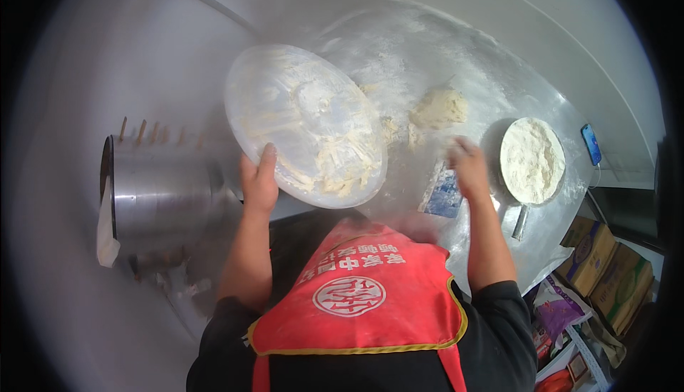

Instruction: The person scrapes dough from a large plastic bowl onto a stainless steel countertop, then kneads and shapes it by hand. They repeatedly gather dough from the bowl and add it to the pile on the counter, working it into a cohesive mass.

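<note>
My left hand (259,183) grips the lower left rim of a wide whitish basin (267,103), thumb over the edge. The basin is tilted up, its inside facing me, smeared with wet dough and flour. My right hand (468,167) is motion-blurred above the metal worktop, fingers curled; whether it holds anything is unclear. Just below it lies a flat blue-and-white rectangular item (444,195), dusted with flour. A rough lump of dough (439,109) rests beyond my right hand, with dough scraps (393,130) to its left.
Right of my right hand stands a handled pan (532,161) of flour. A phone (591,144) on a cable lies by the worktop's right edge. Cardboard boxes (604,264) and bags are stacked lower right. At left is a steel cylinder (163,194) with several wooden sticks.
</note>
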`<state>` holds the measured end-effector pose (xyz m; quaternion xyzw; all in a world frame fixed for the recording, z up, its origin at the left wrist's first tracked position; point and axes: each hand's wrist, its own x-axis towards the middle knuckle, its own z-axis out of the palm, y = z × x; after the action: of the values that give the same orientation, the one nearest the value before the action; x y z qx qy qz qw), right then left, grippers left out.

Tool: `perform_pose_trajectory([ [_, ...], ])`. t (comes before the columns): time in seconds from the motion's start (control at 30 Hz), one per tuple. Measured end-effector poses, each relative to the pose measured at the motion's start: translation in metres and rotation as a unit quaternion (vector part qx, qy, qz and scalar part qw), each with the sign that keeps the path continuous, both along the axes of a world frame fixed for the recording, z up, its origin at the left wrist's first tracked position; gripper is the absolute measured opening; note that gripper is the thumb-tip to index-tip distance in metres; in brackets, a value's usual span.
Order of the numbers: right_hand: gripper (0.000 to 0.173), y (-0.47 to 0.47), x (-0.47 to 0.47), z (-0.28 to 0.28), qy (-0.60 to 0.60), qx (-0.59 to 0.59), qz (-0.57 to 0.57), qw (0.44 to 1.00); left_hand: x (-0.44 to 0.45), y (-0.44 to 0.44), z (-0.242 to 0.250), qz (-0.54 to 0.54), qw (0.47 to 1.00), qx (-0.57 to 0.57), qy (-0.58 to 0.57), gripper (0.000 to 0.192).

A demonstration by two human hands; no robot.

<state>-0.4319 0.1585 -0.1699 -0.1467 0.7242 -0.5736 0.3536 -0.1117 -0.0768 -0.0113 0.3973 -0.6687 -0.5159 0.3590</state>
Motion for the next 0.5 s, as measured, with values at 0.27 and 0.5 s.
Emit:
perform_pose_trajectory([
  [0.27,0.027,-0.115,0.125,0.082,-0.195,-0.234,0.176,0.936,0.000,0.001,-0.001,-0.057,0.998,-0.015,-0.012,0.055],
  [0.5,0.028,-0.034,-0.038,-0.006,0.338,0.090,-0.083,0.933,0.007,0.002,0.004,-0.051,0.998,0.000,-0.026,0.056],
])
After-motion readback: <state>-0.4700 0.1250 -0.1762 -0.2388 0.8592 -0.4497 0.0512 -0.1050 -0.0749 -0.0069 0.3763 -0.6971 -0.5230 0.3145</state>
